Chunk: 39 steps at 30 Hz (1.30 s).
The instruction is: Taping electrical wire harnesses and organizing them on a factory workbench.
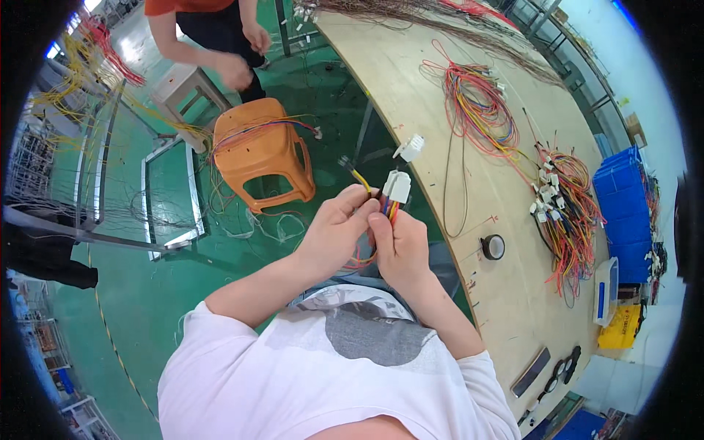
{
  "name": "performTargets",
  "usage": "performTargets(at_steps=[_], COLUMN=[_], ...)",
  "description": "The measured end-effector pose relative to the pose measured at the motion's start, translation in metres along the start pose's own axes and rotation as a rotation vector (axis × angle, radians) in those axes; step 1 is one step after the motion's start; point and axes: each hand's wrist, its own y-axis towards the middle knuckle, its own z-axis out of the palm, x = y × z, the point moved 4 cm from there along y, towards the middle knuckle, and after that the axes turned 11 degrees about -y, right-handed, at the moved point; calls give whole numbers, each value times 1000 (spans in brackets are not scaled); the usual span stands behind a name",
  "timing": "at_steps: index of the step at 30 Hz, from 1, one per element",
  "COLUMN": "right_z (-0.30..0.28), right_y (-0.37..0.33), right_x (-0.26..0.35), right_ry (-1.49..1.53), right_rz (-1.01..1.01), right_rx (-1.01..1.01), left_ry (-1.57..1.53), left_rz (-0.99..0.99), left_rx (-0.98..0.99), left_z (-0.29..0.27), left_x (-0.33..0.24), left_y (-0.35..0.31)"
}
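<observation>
Both my hands are close together in front of me, beside the left edge of the wooden table [458, 198]. My left hand [337, 224] pinches a short yellow and black wire lead [360, 176] with a small dark end. Closed around a bundle of coloured wires [394, 210], my right hand [400, 246] has its thumb next to the left fingers. A white plastic connector [397, 186] tops that bundle. Just beyond it, a second white connector [411, 148] shows at the table edge, with a dark wire below it. The wires' lower part is mostly hidden by my hands.
On the table lie a black tape roll [493, 247], a loose wire bundle [480, 110] and a harness pile with white connectors [565, 213]. A blue bin [622, 216] stands at the right. An orange stool [257, 150] is at my left, with a co-worker's hand [233, 71] beyond.
</observation>
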Motion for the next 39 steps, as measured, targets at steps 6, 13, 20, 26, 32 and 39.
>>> performTargets(at_steps=[6, 13, 20, 26, 32, 39], right_z=[-8, -25, -28, -27, -26, -29], right_y=[9, 23, 31, 34, 35, 54], right_x=[-2, 10, 9, 16, 7, 3], right_ry=[146, -348, -370, -386, -169, 91], right_rz=[109, 198, -68, -4, -143, 69], right_rx=[19, -121, -233, -229, -368, -86], left_ry=[-688, -599, -245, -102, -438, -169], left_rz=[-313, -149, -92, 26, -157, -176], left_rx=[109, -23, -72, -139, -107, 81], left_z=[29, 21, 22, 18, 14, 20], left_x=[-11, 6, 2, 3, 12, 3], left_y=[-5, 3, 4, 6, 6, 4])
